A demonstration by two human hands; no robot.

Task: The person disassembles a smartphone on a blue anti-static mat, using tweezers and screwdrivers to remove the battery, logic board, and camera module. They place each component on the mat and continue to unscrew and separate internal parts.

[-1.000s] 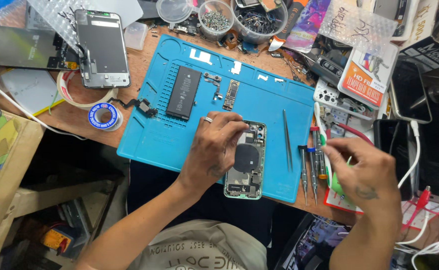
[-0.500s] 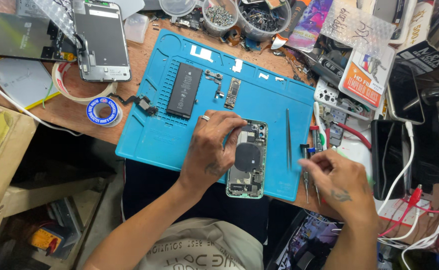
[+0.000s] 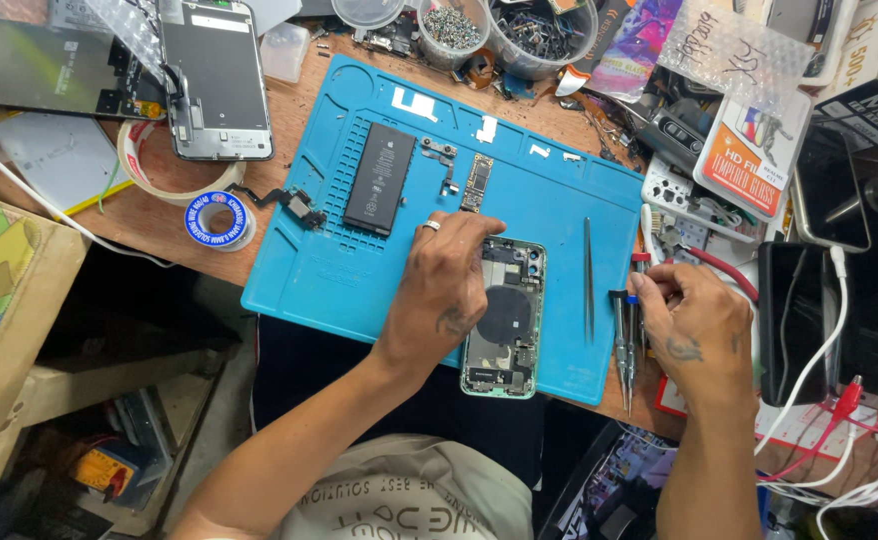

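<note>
An opened phone body (image 3: pixel 507 325) with its back parts exposed lies at the near edge of the blue work mat (image 3: pixel 319 270). My left hand (image 3: pixel 444 290), a ring on one finger, lies over the phone's left side and top and holds it down. My right hand (image 3: pixel 697 330) is at the mat's right edge, fingers curled on the top of a thin screwdriver (image 3: pixel 627 345) that lies among a few others. Metal tweezers (image 3: pixel 588 280) lie between the phone and the screwdrivers.
A black battery (image 3: pixel 379 178), a narrow logic board (image 3: pixel 476 182) and small brackets lie on the mat. A detached screen (image 3: pixel 217 80), tape rolls (image 3: pixel 217 220), tubs of screws (image 3: pixel 454 22), packaged parts (image 3: pixel 754 150), a dark phone (image 3: pixel 787 320) and cables crowd the wooden bench.
My right hand has moved left and up from beyond the mat's corner onto the screwdrivers; the green item it held is gone from view. My left hand stays on the phone.
</note>
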